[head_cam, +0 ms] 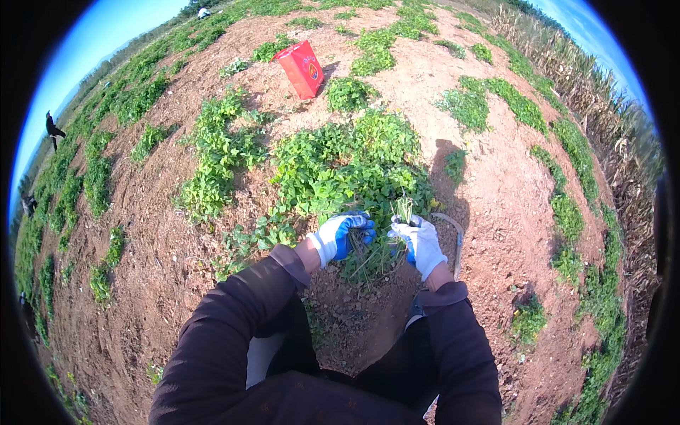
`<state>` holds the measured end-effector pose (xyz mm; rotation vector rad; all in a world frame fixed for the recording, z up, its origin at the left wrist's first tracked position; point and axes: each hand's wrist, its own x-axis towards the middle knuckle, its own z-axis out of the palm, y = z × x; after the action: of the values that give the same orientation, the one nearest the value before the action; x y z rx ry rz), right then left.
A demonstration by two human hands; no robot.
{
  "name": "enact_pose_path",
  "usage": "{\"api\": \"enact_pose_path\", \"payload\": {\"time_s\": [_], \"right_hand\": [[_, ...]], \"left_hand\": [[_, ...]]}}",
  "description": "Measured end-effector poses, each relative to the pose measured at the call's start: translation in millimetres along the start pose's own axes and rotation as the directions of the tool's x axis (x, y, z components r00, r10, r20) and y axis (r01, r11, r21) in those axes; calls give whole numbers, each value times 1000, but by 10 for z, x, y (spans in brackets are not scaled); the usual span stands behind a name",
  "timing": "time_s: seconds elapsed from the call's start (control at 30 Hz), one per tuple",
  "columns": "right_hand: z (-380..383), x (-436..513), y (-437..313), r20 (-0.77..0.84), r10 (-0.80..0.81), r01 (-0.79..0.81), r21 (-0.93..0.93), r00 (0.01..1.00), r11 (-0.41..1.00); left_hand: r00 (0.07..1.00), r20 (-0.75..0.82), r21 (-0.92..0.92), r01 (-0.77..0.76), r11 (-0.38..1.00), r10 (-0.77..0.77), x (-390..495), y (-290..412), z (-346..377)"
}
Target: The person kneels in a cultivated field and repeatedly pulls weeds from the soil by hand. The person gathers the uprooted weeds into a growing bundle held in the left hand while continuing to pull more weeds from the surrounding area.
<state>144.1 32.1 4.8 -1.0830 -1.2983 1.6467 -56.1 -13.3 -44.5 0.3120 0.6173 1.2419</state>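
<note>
Both hands wear white gloves with blue coated palms and are held a little apart over the low leafy green plants (340, 170). My left hand (346, 236) is closed around a bunch of thin plant stems (361, 245). My right hand (421, 241) grips a small bundle of pale cut stems (405, 208), whose ends stick up above the fingers. Something dark shows between the right fingers; what it is cannot be told. Just right of my right hand, a curved tool, perhaps a sickle (458, 234), shows partly beside the wrist.
A red bag (302, 69) stands on the soil ahead. Rows of green plants (523, 109) cross the reddish ground. Dry corn stalks (611, 106) border the right side. A person (203, 13) is far off at upper left; a dark figure (53, 127) shows at far left.
</note>
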Motion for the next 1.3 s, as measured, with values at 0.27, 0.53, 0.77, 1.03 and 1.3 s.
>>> {"api": "enact_pose_path", "payload": {"time_s": [0.27,0.53,0.77,1.03,1.3], "right_hand": [[-9,-96,-144,-63,32,-41,-161,997,986],[-54,-223,-288,-104,48,-61,-122,993,991],[-207,-124,-188,-109,41,-59,-167,993,984],[-283,-161,-188,-107,-27,5,-197,994,980],[-281,-118,-116,-83,-54,41,-144,995,989]], "left_hand": [[1000,-11,4,-21,1000,21,14,51,-87],[997,-74,10,-8,1000,9,22,116,-121],[997,-20,12,-71,997,71,48,183,-204],[992,-113,-37,-58,998,54,24,265,-209],[992,-128,-25,-25,999,21,26,228,-140]]}}
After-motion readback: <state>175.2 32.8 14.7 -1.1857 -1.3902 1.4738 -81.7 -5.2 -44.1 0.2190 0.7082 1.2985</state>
